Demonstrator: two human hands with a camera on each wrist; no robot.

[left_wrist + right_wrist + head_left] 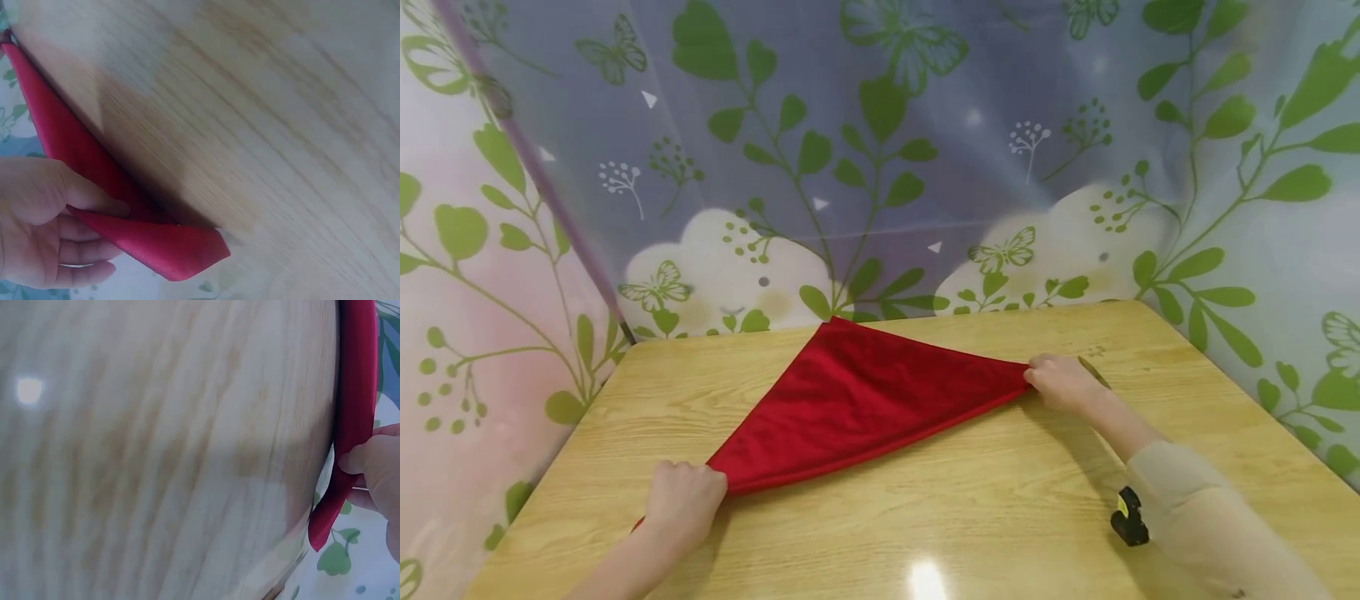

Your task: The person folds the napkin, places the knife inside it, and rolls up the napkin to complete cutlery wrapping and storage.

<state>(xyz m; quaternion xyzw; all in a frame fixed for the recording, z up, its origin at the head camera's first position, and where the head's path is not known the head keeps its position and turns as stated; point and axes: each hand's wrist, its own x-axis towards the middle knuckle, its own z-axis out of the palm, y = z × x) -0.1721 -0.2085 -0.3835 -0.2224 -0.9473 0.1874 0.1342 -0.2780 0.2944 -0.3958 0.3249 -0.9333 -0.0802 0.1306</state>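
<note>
A red triangular neckerchief (865, 396) lies spread over the wooden table, its peak toward the back and its long near edge folded into a narrow band. My left hand (685, 500) grips the band at the near left corner. In the left wrist view, the thumb of that left hand (44, 219) presses the cloth against the fingers, and a loose end of the neckerchief (175, 247) sticks out past them. My right hand (1063, 383) pinches the right corner. A short tail of the neckerchief (325, 528) hangs beyond the right thumb and fingers (381, 469) in the right wrist view.
The wooden table (940, 508) reaches back to a patterned curtain (955, 167) with leaves and butterflies, which also hangs on both sides. A black device (1129, 517) sits by the right sleeve (1195, 492). Light glares off the table's near part.
</note>
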